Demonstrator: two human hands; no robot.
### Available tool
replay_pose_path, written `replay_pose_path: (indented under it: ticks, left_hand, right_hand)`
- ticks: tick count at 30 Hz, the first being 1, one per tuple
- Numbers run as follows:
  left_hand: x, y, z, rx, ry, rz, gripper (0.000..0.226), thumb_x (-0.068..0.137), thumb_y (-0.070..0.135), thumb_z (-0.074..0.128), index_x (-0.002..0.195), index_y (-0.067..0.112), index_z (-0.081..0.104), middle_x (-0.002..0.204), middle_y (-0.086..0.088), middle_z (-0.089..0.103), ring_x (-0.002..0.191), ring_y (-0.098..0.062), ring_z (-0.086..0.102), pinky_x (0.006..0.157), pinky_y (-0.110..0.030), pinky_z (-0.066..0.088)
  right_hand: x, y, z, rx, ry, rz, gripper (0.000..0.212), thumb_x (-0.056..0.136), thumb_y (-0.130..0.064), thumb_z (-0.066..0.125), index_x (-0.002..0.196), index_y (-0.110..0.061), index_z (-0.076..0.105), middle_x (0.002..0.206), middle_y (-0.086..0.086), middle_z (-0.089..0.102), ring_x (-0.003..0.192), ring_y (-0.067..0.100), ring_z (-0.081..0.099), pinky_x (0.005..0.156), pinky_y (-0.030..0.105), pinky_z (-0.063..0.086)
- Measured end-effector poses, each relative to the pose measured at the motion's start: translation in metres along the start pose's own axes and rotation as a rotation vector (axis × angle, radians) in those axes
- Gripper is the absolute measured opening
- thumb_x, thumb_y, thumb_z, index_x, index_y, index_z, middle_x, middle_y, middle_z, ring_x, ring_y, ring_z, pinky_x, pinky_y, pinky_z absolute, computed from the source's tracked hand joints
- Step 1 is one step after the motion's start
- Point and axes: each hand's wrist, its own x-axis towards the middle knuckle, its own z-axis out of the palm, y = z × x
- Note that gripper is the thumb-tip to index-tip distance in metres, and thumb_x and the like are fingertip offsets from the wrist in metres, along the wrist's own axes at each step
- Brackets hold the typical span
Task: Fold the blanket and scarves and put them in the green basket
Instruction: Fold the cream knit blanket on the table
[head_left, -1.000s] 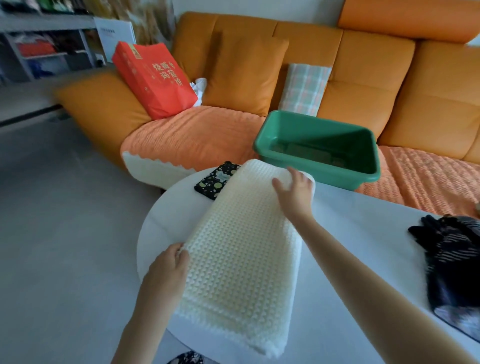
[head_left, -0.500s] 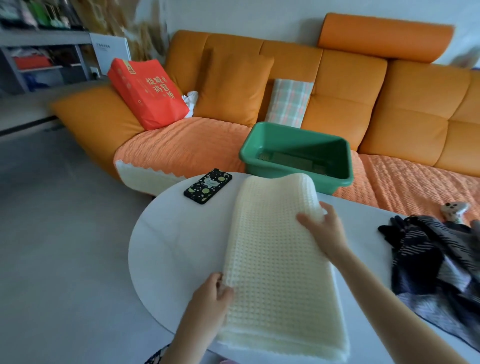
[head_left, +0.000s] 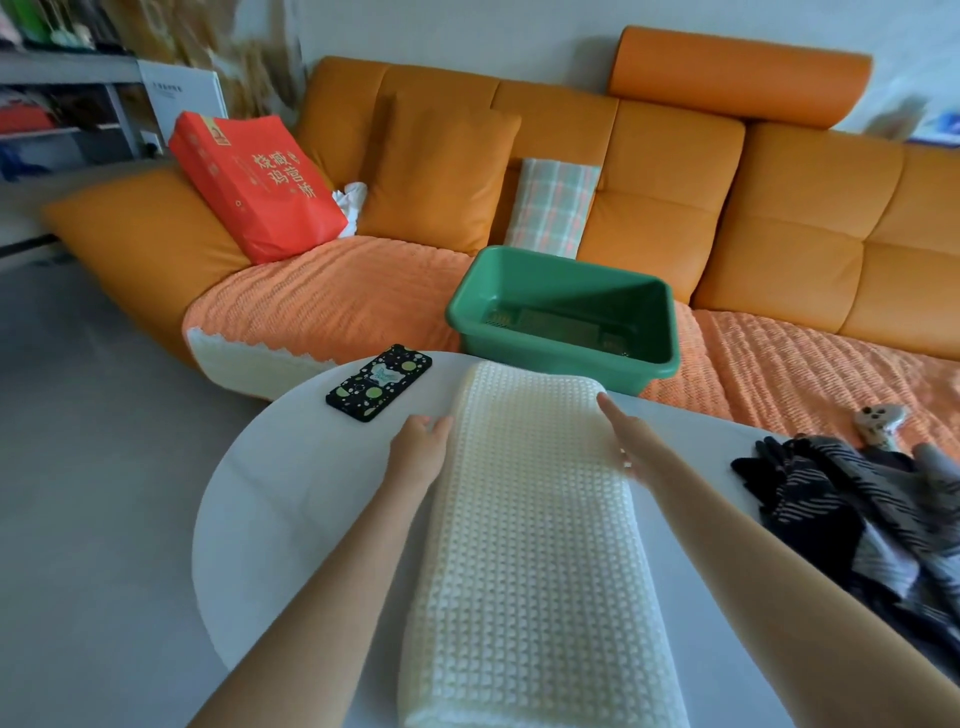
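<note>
A cream waffle-knit blanket (head_left: 530, 545) lies folded into a long strip on the round white table (head_left: 291, 499), running away from me toward the green basket (head_left: 550, 353). My left hand (head_left: 421, 447) touches the strip's left edge near its far end. My right hand (head_left: 621, 434) lies with straight fingers against the right edge, opposite the left. The basket sits on the sofa's orange cover just beyond the table and holds nothing. A heap of dark striped scarves (head_left: 836, 504) lies unfolded at the table's right side.
A phone in a black dotted case (head_left: 379, 382) lies on the table left of the blanket's far end. A game controller (head_left: 878, 421) rests on the sofa behind the scarves. A red bag (head_left: 254, 182), an orange cushion and a plaid pillow (head_left: 550, 208) lean on the sofa back.
Both hands have slid forward to the blanket's far end, one on each side. The strip now lies straighter, pointing at the basket. My view has shifted right and slightly back.
</note>
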Motion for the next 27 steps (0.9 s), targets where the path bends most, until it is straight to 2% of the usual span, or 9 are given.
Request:
replay_pose_path:
  ticks: [4,7,10,13,16,19,22,24,27]
  left_hand:
    - [0.039,0.017,0.025,-0.158,0.032,-0.026,0.061,0.093,0.036,0.049,0.142,0.008,0.027,0.146,-0.01,0.035,0.125,-0.026,0.043,0.096,-0.034,0.039]
    - [0.049,0.015,0.04,-0.25,0.169,0.059,0.048,0.088,0.015,0.054,0.133,0.013,0.04,0.135,-0.012,0.046,0.098,-0.022,0.055,0.073,-0.028,0.047]
    - [0.05,0.0,0.047,-0.178,0.254,0.131,0.041,0.086,0.013,0.054,0.126,0.018,0.046,0.125,-0.013,0.046,0.099,-0.024,0.054,0.073,-0.025,0.047]
    - [0.041,-0.01,0.044,0.16,0.26,0.093,0.054,0.09,0.026,0.055,0.14,0.017,0.036,0.136,-0.015,0.033,0.12,-0.028,0.039,0.092,-0.032,0.039]
    - [0.014,-0.003,0.029,0.274,0.307,0.386,0.05,0.092,0.021,0.054,0.139,0.02,0.038,0.14,-0.009,0.033,0.13,-0.024,0.03,0.107,-0.039,0.03]
    - [-0.035,-0.01,0.017,0.337,0.056,0.619,0.039,0.093,0.024,0.049,0.132,0.022,0.048,0.14,0.003,0.039,0.134,-0.013,0.03,0.112,-0.031,0.023]
    - [-0.096,-0.043,0.009,0.43,-0.269,0.741,0.051,0.088,0.049,0.033,0.135,0.031,0.043,0.145,0.019,0.029,0.136,0.006,0.017,0.117,-0.028,0.012]
    - [-0.116,-0.064,0.002,0.506,-0.333,0.777,0.061,0.085,0.066,0.017,0.136,0.039,0.037,0.146,0.027,0.019,0.135,0.012,0.008,0.116,-0.023,0.006]
    - [-0.136,-0.067,-0.016,0.393,-0.334,0.681,0.054,0.083,0.07,0.026,0.125,0.044,0.047,0.134,0.033,0.037,0.127,0.01,0.032,0.112,-0.017,0.023]
  right_hand:
    - [-0.011,-0.013,0.014,0.026,0.047,-0.055,0.067,0.085,-0.054,0.053,0.133,-0.008,0.043,0.118,0.015,0.058,0.097,0.03,0.061,0.079,0.041,0.054]
    - [-0.017,-0.007,0.02,0.06,0.179,-0.185,0.054,0.09,-0.035,0.054,0.139,-0.02,0.038,0.128,0.007,0.053,0.106,0.026,0.057,0.091,0.042,0.049]
    - [-0.021,-0.005,0.021,-0.02,0.235,-0.334,0.053,0.093,-0.031,0.051,0.143,-0.024,0.033,0.135,0.006,0.048,0.118,0.025,0.05,0.096,0.039,0.04]
    - [-0.028,-0.001,0.019,-0.217,0.165,-0.268,0.062,0.095,-0.035,0.047,0.149,-0.02,0.019,0.146,0.012,0.032,0.134,0.029,0.031,0.109,0.045,0.027]
    - [-0.058,0.003,0.011,-0.434,0.181,-0.465,0.063,0.095,-0.036,0.047,0.149,-0.021,0.019,0.153,0.006,0.023,0.139,0.025,0.019,0.113,0.043,0.019]
    - [-0.12,0.031,0.001,-0.553,0.05,-0.779,0.063,0.091,-0.05,0.043,0.146,-0.026,0.026,0.156,-0.005,0.014,0.143,0.013,0.011,0.116,0.032,0.011]
    - [-0.179,0.082,-0.008,-0.627,-0.161,-0.89,0.072,0.083,-0.073,0.019,0.145,-0.035,0.021,0.153,-0.02,0.004,0.14,-0.007,-0.003,0.116,0.021,0.0]
    - [-0.195,0.111,-0.013,-0.742,-0.219,-0.937,0.071,0.084,-0.075,0.011,0.144,-0.038,0.019,0.154,-0.019,0.005,0.141,-0.005,-0.007,0.118,0.027,-0.001]
    - [-0.216,0.116,-0.029,-0.592,-0.192,-0.912,0.063,0.085,-0.072,0.028,0.135,-0.037,0.044,0.149,-0.015,0.032,0.139,-0.005,0.017,0.114,0.017,0.015]
